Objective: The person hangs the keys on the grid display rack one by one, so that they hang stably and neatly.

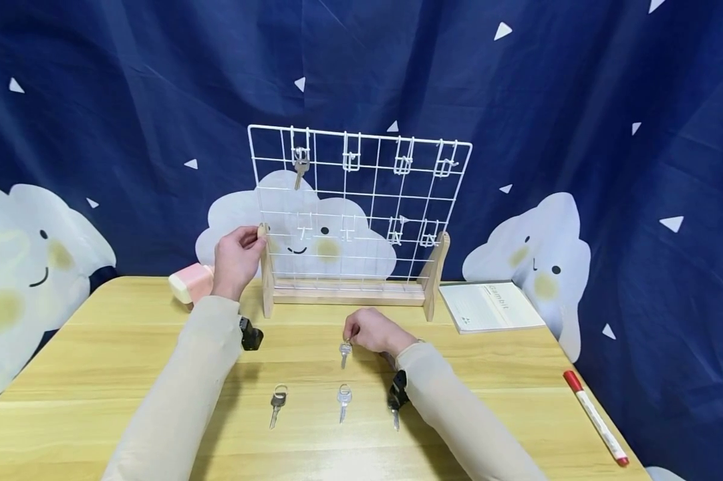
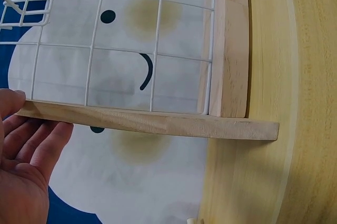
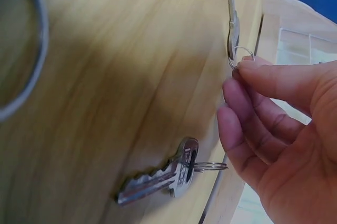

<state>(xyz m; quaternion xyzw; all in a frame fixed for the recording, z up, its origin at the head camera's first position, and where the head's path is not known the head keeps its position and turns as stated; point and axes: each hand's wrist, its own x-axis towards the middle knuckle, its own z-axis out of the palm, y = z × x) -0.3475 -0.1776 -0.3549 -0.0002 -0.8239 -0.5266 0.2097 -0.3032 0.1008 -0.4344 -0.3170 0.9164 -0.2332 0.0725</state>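
Note:
My left hand grips the top of the left wooden upright of a white wire grid rack, thumb on one side and fingers on the other. Low over the table, my right hand pinches the ring of a silver key between thumb and fingertips; the key hangs from it in the head view. Another key lies below that hand, mostly hidden in the head view. Nearer me lie a dark-headed key, a silver key and one partly covered key. One key hangs on the rack's upper left hook.
Several white wire hooks hang on the grid in two rows. Left of the rack stands a pink and cream box. To the right are a Gambit booklet and a red-capped marker near the table edge. A blue curtain hangs behind.

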